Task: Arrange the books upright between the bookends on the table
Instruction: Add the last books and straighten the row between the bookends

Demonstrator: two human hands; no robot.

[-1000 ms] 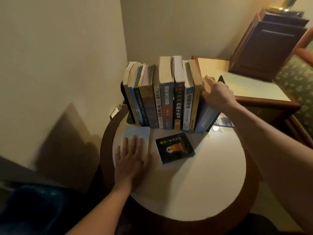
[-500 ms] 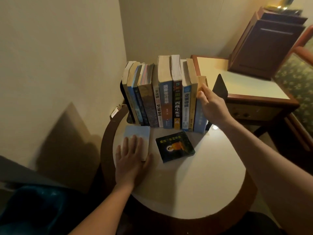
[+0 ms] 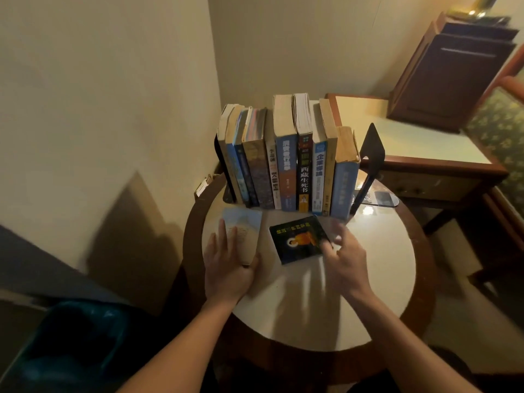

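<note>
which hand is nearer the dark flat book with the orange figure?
Right. The right hand is at the right edge of the dark book, with its blurred fingertips at the corner. The left hand lies flat on the pale book further left.

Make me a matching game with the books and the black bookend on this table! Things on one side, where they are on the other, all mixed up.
Things:
1. dark book with the orange figure
2. pale book
3. light blue book
4. black bookend

Places:
A. upright, at the right end of the row of books
B. flat, under the left hand
C. standing just right of the row
D. flat on the table, at the right hand

Pairs: 1-D, 2-B, 3-A, 4-C.
</note>
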